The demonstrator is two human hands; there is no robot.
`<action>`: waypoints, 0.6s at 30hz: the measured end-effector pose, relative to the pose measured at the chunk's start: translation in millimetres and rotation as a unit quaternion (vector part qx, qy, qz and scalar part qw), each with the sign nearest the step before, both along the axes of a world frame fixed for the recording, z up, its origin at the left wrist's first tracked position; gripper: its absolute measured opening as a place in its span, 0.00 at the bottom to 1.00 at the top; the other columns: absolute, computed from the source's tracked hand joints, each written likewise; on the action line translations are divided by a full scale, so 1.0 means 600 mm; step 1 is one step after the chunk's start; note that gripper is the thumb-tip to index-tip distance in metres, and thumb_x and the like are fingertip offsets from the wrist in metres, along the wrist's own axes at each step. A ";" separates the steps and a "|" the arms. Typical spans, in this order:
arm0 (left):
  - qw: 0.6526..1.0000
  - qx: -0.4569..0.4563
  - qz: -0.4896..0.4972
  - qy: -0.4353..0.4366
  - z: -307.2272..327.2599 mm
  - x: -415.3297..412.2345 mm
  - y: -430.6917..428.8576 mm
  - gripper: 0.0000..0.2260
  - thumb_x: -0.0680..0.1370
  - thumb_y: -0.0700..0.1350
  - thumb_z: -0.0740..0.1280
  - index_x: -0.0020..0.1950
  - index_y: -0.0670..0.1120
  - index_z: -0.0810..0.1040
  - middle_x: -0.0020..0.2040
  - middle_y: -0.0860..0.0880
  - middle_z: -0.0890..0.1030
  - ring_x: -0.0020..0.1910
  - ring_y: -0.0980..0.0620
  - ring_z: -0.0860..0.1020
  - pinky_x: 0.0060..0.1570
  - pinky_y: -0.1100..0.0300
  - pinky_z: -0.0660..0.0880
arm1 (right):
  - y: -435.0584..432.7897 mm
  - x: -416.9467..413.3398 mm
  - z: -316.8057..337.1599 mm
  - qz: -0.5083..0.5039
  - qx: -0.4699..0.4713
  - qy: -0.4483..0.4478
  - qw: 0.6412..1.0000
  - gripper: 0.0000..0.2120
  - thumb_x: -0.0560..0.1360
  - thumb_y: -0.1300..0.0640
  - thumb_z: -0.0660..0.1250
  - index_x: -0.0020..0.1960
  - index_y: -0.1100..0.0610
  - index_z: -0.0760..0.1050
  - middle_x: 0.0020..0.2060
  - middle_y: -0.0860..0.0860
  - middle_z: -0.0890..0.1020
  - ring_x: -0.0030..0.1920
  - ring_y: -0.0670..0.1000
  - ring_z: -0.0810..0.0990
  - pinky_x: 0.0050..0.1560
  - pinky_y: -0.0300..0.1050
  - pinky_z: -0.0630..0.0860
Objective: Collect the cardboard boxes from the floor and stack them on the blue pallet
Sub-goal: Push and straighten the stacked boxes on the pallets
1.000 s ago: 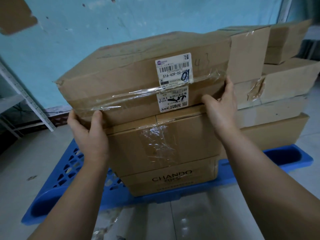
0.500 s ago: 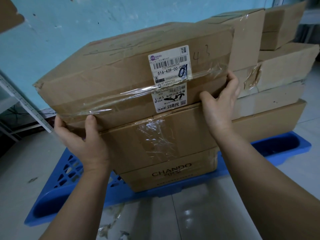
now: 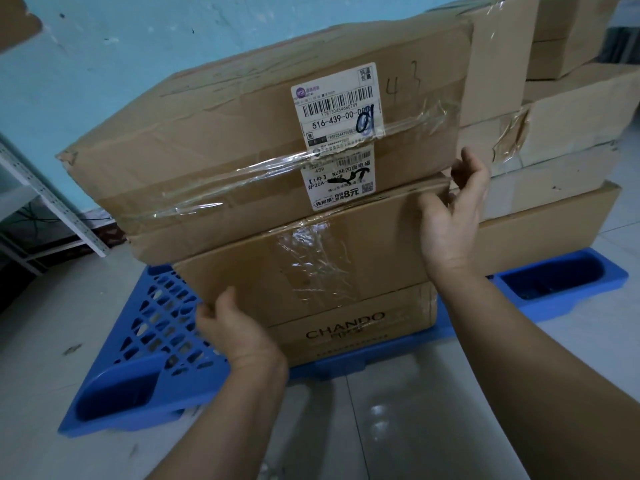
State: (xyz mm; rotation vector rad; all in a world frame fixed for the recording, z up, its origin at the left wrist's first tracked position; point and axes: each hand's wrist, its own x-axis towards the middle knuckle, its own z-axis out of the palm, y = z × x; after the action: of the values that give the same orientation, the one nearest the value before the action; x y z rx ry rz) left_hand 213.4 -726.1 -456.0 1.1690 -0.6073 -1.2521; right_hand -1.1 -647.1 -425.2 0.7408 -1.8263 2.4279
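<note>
Labelled cardboard box (image 3: 242, 157) atop the near stack on the blue pallet (image 3: 346, 360), overhanging left. Left hand (image 3: 235, 330), fingers curled round the near-left corner of the middle box (image 3: 239, 268). Right hand (image 3: 453, 216) at the right end, fingers (image 3: 465, 169) loosely bent, thumb on the middle box; grip unclear.

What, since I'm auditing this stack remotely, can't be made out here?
Head view only:
- Left hand: its fingers are hidden round the middle box corner, so the grip is unclear.
- Right hand: whether it grips the top box is unclear.
- Rear stack: cut off by the top and right edges.
- Blue pallet: far side hidden by boxes.
- Fine print under CHANDO on the bottom box: blurred.
</note>
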 end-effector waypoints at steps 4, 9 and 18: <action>0.973 0.164 -0.153 -0.048 -0.037 -0.046 0.058 0.09 0.75 0.50 0.62 0.48 0.48 0.78 0.48 0.49 0.81 0.45 0.47 0.79 0.50 0.53 0.75 | 0.019 -0.012 -0.065 -0.035 0.066 0.001 0.997 0.31 0.67 0.60 0.60 0.71 0.60 0.64 0.65 0.55 0.70 0.66 0.50 0.70 0.65 0.45 0.69; 0.879 0.206 -0.385 -0.193 -0.077 -0.126 0.111 0.07 0.79 0.41 0.63 0.54 0.47 0.80 0.55 0.48 0.79 0.51 0.53 0.75 0.49 0.53 0.71 | 0.060 -0.050 -0.142 -0.061 0.198 -0.048 0.977 0.23 0.73 0.64 0.60 0.67 0.55 0.70 0.63 0.52 0.73 0.64 0.49 0.72 0.58 0.44 0.69; 0.732 0.022 -0.605 -0.312 -0.106 -0.286 0.139 0.19 0.78 0.33 0.58 0.69 0.42 0.70 0.60 0.49 0.77 0.52 0.51 0.75 0.41 0.66 0.71 | 0.123 -0.117 -0.211 -0.072 0.379 -0.151 0.910 0.20 0.74 0.65 0.57 0.62 0.53 0.75 0.57 0.49 0.80 0.58 0.52 0.78 0.57 0.52 0.77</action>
State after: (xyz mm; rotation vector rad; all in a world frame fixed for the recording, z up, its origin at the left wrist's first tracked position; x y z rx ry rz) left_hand 41.7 -642.5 -519.3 1.2173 -2.0989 -1.9064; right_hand -71.2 -573.5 -551.6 0.2004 -2.8658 1.7664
